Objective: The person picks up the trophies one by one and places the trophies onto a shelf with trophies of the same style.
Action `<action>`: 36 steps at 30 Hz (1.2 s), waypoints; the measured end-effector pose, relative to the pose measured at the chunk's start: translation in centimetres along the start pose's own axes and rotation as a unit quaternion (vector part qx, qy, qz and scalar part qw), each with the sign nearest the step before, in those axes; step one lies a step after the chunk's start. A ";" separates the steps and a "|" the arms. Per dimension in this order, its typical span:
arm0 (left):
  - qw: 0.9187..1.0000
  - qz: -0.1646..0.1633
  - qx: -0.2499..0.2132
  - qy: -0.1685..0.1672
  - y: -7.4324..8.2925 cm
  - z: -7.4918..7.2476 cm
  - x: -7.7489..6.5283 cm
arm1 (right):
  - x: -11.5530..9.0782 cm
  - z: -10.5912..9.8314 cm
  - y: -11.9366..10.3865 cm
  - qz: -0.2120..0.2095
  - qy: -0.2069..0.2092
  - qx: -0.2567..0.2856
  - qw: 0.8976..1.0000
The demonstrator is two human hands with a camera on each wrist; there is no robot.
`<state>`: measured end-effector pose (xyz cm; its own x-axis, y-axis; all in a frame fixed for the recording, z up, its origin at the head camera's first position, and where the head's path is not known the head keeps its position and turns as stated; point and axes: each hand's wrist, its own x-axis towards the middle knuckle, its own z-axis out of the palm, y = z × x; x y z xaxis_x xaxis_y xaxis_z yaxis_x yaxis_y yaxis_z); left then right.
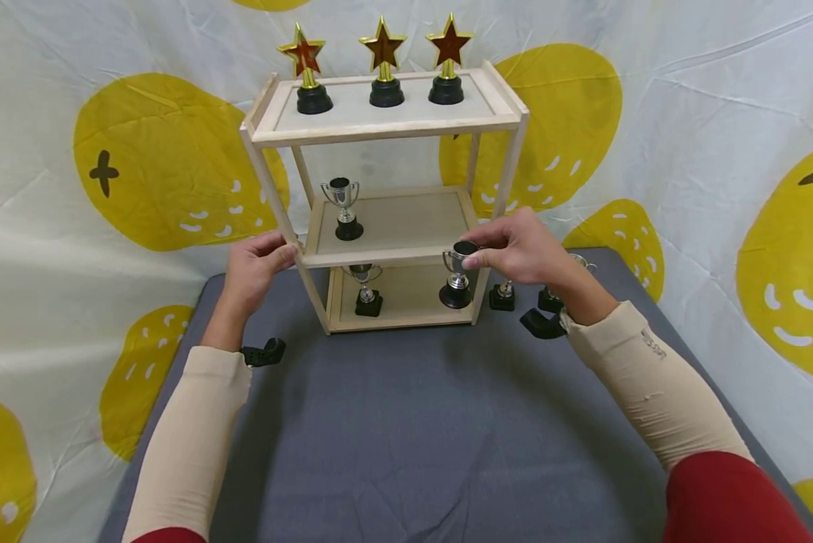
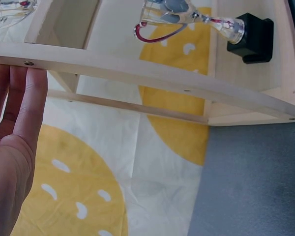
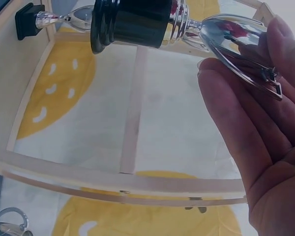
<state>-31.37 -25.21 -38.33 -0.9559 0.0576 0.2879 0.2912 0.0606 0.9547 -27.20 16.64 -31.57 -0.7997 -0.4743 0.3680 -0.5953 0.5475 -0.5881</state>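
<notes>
A small three-tier wooden shelf (image 1: 393, 259) stands on the table. My left hand (image 1: 252, 264) holds its left post (image 2: 113, 69) at middle-tier height; the fingertips are partly hidden there. My right hand (image 1: 518, 249) pinches a silver trophy cup (image 1: 457, 275) by its bowl and handle, upright before the right post. In the right wrist view, the cup's black base (image 3: 140, 22) points away from the fingers (image 3: 231, 98). Another silver trophy cup (image 1: 346, 219) stands at the middle tier's left, and a smaller one (image 1: 367, 298) at the bottom tier's left.
Three gold star trophies (image 1: 385, 68) stand in a row on the top tier. More small trophies (image 1: 502, 294) stand on the grey table (image 1: 393, 422) right of the shelf, partly hidden by my right arm. A white cloth with yellow fruit (image 1: 169, 158) hangs behind.
</notes>
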 end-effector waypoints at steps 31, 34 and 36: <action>1.000 0.003 0.011 0.002 0.0 0.0 0.0 | 2.3 -0.5 -1.0 -0.040 0.016 -0.005 0.999; 1.000 0.002 0.011 0.000 0.0 0.0 0.0 | 2.5 -0.5 -1.0 -0.045 0.020 -0.005 0.999; 1.000 0.003 0.011 0.000 0.0 0.0 0.1 | 2.6 -0.5 -1.1 -0.044 0.021 -0.005 0.999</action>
<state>-31.44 -25.20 -38.35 -0.9543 0.0587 0.2931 0.2972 0.0816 0.9513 -28.64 15.13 -29.57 -0.7473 -0.4914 0.4472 -0.6633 0.5117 -0.5461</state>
